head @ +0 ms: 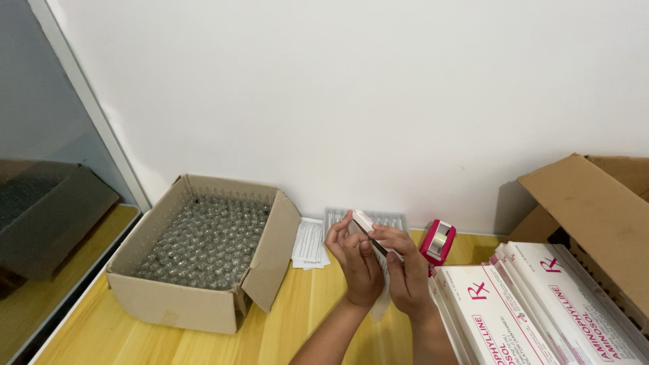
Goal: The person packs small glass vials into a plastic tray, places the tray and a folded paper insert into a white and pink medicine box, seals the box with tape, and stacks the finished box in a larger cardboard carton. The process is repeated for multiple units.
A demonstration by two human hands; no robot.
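My left hand (pixel 353 260) and my right hand (pixel 405 270) are raised together over the wooden table (pixel 304 318), both gripping a small white carton (pixel 363 220) held edge-on and tilted. The fingers of both hands pinch its upper end. A white folded sheet (pixel 380 305) hangs below my hands. Just behind them lies a clear plastic tray (pixel 392 220) against the wall.
An open cardboard box (pixel 203 297) packed with several small glass vials (pixel 206 243) stands at left. White leaflets (pixel 309 245) lie beside it. A pink tape dispenser (pixel 437 242) sits at right, next to stacked white-and-pink flat cartons (pixel 534 304) and a large open cardboard box (pixel 595 203).
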